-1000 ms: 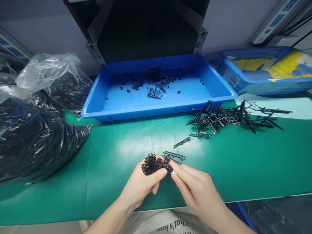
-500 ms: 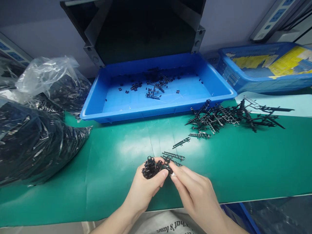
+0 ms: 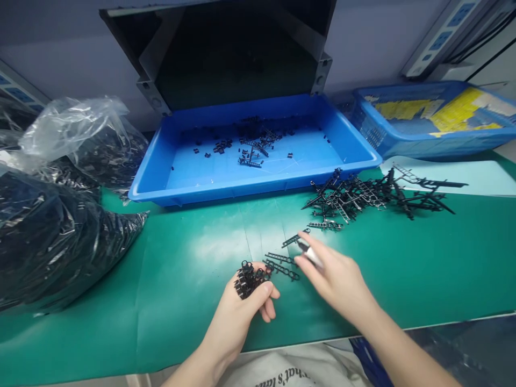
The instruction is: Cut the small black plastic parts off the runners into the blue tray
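My left hand (image 3: 245, 303) is closed round a bunch of small black plastic parts with rings and clips (image 3: 249, 279); the lower part of the bunch is hidden by the palm. Between the thumb and fingers of my right hand (image 3: 334, 269) is a slim white piece with a dark end (image 3: 313, 255), its kind unclear from blur. The fingertips lie close to a ladder-shaped black plastic strip (image 3: 295, 238) on the green mat (image 3: 193, 252). Two similar strips (image 3: 281, 269) rest between my hands.
A tangled heap of black plastic strips (image 3: 346, 196) lies to the right. Behind is a blue tray (image 3: 226, 191) with scattered black pieces. Plastic bags of dark parts (image 3: 60, 242) stand at left, and a blue basket (image 3: 435, 142) stands at back right.
My right hand has moved away from my left, up and to the right, toward the loose strip. My left hand stays nearly in place with its bunch.
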`<action>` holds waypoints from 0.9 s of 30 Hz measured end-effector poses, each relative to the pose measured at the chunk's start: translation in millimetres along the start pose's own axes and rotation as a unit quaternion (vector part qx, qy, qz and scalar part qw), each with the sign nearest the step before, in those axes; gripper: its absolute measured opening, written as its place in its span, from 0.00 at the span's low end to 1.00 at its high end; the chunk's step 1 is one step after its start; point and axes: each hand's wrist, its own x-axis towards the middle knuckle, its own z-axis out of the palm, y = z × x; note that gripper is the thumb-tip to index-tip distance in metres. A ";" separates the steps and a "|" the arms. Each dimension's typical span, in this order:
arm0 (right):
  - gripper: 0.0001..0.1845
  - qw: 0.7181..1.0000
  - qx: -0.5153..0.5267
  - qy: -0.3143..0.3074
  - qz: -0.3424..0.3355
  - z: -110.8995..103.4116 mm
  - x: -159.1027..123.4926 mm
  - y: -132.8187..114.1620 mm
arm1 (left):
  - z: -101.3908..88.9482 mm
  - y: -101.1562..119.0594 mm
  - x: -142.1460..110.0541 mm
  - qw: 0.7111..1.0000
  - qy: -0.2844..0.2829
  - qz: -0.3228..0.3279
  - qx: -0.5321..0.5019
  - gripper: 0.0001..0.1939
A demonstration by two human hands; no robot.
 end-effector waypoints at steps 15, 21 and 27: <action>0.07 0.987 -0.111 -0.110 -0.034 -23.6 43.2 31.2 | -9.1 6.8 2.6 0.991 0.092 0.088 0.046 0.19; 0.06 0.989 -0.069 -0.117 -0.061 -26.1 39.2 32.0 | -8.2 8.0 1.4 0.989 0.092 0.077 0.082 0.10; 0.04 0.971 0.043 -0.178 -0.155 -42.0 28.9 3.5 | -8.4 23.7 5.1 0.952 0.115 0.109 0.263 0.10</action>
